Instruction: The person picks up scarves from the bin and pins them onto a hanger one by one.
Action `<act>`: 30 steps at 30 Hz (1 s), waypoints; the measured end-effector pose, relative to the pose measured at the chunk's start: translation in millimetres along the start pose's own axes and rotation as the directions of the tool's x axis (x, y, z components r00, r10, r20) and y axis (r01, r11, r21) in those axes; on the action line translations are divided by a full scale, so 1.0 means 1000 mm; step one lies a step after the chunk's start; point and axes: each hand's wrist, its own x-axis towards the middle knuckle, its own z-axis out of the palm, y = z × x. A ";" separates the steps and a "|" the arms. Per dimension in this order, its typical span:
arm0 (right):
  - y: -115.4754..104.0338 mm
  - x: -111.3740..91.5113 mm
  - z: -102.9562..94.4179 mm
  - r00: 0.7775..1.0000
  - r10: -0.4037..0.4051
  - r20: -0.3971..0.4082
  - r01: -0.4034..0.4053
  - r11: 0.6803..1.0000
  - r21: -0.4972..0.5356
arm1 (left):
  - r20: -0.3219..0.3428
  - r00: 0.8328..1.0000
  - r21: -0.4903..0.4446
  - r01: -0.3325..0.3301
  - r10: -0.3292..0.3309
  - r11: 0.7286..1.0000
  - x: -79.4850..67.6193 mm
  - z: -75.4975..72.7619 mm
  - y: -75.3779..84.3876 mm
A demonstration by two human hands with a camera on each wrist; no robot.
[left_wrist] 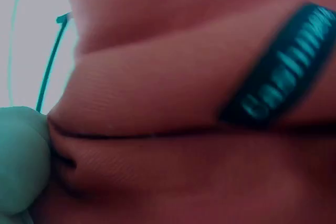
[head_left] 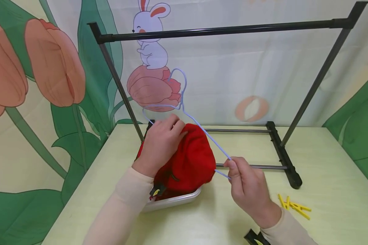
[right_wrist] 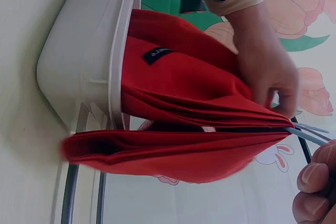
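Observation:
My right hand (head_left: 249,190) grips one corner of a light-blue wire hanger (head_left: 214,141), whose hook points up. A red cloth (head_left: 196,160), apparently a garment, hangs folded over the hanger's lower bar, partly inside a white plastic basin (head_left: 174,203). My left hand (head_left: 164,144) pinches the cloth near the bar. The right wrist view shows layered folds of the red cloth (right_wrist: 194,85) and a small black label (right_wrist: 156,54) on it. Up close in the left wrist view, that label (left_wrist: 289,66) lies across the fabric. The hanger's far corner is partly hidden behind my left hand.
A black metal rack (head_left: 217,30) stands behind the basin, its crossbar above my hands and its foot (head_left: 283,154) on the right. Yellow clothespins (head_left: 295,207) lie on the pale table (head_left: 331,163), right of my right hand. A printed curtain (head_left: 217,75) hangs behind.

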 end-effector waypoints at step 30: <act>0.000 0.000 0.001 0.998 0.028 -0.064 -0.028 1.000 0.008 | 0.825 0.463 -0.321 0.856 -0.324 0.405 -0.062 0.021 -0.072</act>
